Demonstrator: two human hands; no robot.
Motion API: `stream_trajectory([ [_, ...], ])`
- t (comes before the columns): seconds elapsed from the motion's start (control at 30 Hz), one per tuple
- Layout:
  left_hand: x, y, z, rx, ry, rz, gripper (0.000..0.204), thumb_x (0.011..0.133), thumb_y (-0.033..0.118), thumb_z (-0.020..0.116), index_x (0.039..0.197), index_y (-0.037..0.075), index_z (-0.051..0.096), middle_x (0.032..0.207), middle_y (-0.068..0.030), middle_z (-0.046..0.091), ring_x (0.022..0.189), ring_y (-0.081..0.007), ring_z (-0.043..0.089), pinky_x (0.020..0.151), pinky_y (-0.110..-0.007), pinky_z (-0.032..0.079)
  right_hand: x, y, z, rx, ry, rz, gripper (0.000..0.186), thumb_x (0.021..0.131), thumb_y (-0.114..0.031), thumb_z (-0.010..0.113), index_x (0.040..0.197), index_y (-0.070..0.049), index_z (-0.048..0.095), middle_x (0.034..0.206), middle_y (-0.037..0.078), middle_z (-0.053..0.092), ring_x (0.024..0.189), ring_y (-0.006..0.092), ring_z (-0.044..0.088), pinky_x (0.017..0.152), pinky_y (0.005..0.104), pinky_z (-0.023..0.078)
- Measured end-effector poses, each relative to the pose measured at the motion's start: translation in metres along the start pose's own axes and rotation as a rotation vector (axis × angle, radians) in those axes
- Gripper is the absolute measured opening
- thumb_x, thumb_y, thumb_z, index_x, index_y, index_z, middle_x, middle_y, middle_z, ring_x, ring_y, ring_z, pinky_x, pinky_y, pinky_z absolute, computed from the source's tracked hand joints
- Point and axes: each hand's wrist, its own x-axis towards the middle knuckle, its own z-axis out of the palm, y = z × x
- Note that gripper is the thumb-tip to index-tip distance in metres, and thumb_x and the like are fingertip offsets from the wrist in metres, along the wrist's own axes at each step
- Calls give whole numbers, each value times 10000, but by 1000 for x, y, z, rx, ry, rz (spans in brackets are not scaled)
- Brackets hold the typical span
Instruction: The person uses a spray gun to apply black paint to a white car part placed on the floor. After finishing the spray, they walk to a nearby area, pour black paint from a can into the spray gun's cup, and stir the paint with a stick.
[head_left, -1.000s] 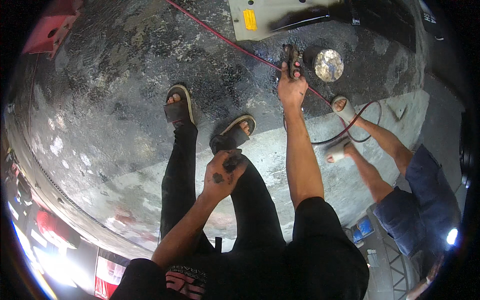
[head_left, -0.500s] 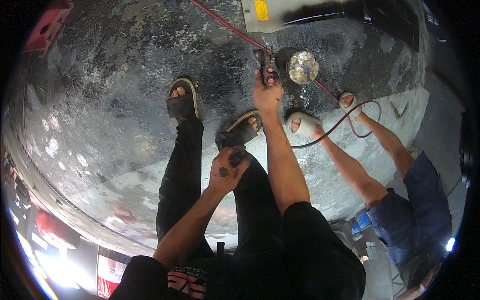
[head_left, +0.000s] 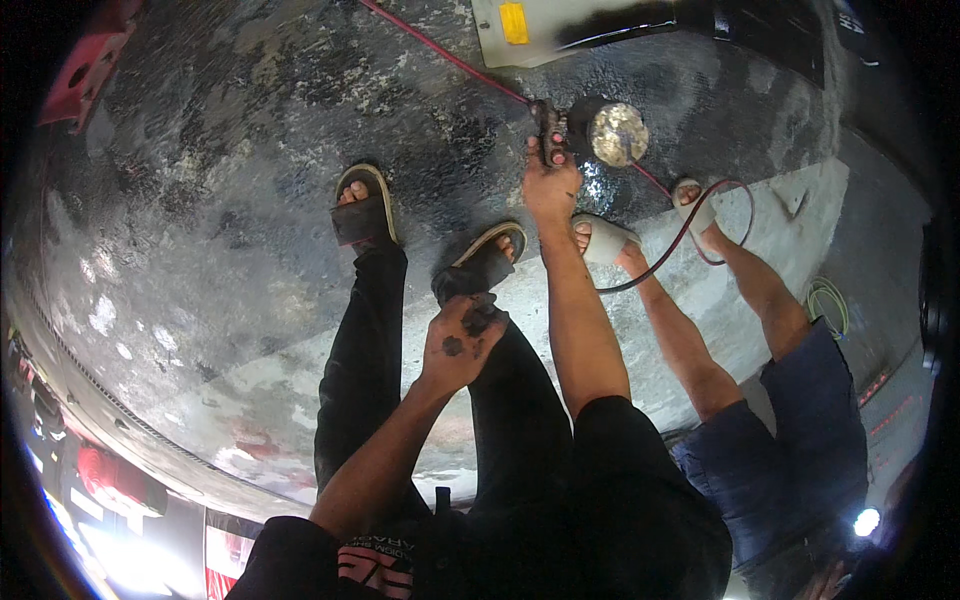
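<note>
My right hand (head_left: 550, 185) grips a dark, grimy spray tool (head_left: 550, 125) with pink knobs, held out over the stained dark floor (head_left: 250, 130). Attached at its right is a dark cylindrical cup (head_left: 618, 133) with a mottled silvery top. A red hose (head_left: 450, 55) runs behind the tool and loops to the right. My left hand (head_left: 465, 340), smudged black, rests by my right knee, its fingers curled round something dark that I cannot make out. My feet in dark open-toed sandals (head_left: 365, 205) stand below the tool, to its left.
Another person's legs in pale slides (head_left: 605, 240) and dark blue shorts (head_left: 810, 420) are close on my right. A grey panel (head_left: 550, 30) with a yellow strip lies at the top, a red part (head_left: 85, 65) top left, a coiled green hose (head_left: 828, 305) far right.
My right hand with the tool and cup has shifted left. The other person's nearer foot has moved up and left, closer to my feet. My left hand has moved slightly right.
</note>
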Motion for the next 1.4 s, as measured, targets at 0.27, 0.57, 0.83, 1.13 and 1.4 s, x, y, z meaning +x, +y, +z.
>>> stream_trajectory([
  [0.27,1,-6,-5,43,-48,6,264,898,172,737,1055,-26,662,972,-167,706,898,-230,699,782,-335,544,25,-4,-44,-152,147,-44,357,889,-311,738,958,28,652,795,222,693,772,429,696,695,451,530],
  [0.57,-7,-45,-33,-94,-19,-162,279,833,191,796,1000,-4,688,955,-172,700,859,-270,696,794,-347,543,46,-53,-82,-237,209,39,437,907,-367,710,1000,57,667,892,307,685,928,469,677,774,482,519],
  [0.83,-25,-50,-129,345,159,-48,352,863,329,756,1053,36,712,982,-154,730,933,-269,705,843,-362,540,14,-119,-93,-187,123,173,457,906,-395,693,998,51,657,845,293,687,858,465,678,760,482,518],
  [1.13,-29,-23,-322,754,86,-293,447,933,469,603,1014,48,728,1080,-148,712,1042,-337,645,933,-425,493,-54,-221,-115,-182,34,223,461,890,-417,709,1007,26,664,957,297,692,963,484,660,821,512,517],
  [1.4,-52,16,-333,488,97,-330,425,909,417,627,1062,34,731,1062,-173,726,1022,-351,678,917,-417,515,-97,-268,-155,-69,-56,249,430,908,-412,689,1049,-9,631,942,264,695,956,476,658,815,515,513],
])
